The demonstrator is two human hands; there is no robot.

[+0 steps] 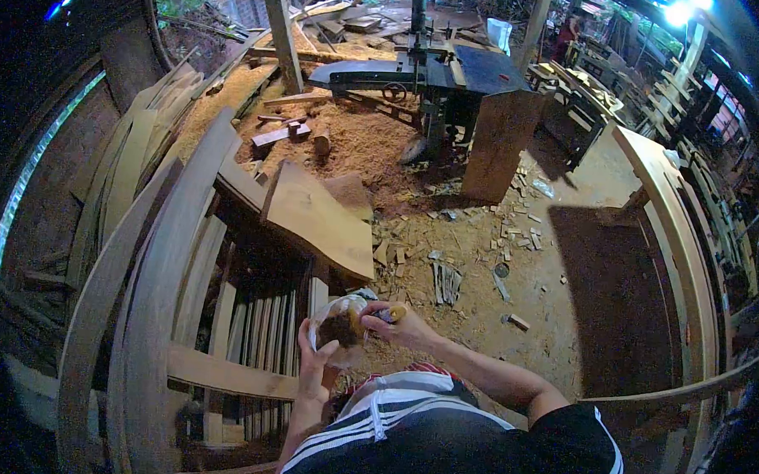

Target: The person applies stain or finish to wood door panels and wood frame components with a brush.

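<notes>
Near the lower middle, my left hand is wrapped round the side of a clear plastic container or bag with dark brown stuff inside. My right hand is closed on a small yellowish object at the container's right edge; its exact kind is too small to tell. The two hands are close together in front of my body. Just beyond them lies a wide light wooden board on a wooden frame.
A woodworking machine stands in sawdust ahead, with an upright brown panel beside it. Wood scraps litter the floor. Long timber frames stand left and right. Part of a person shows far back.
</notes>
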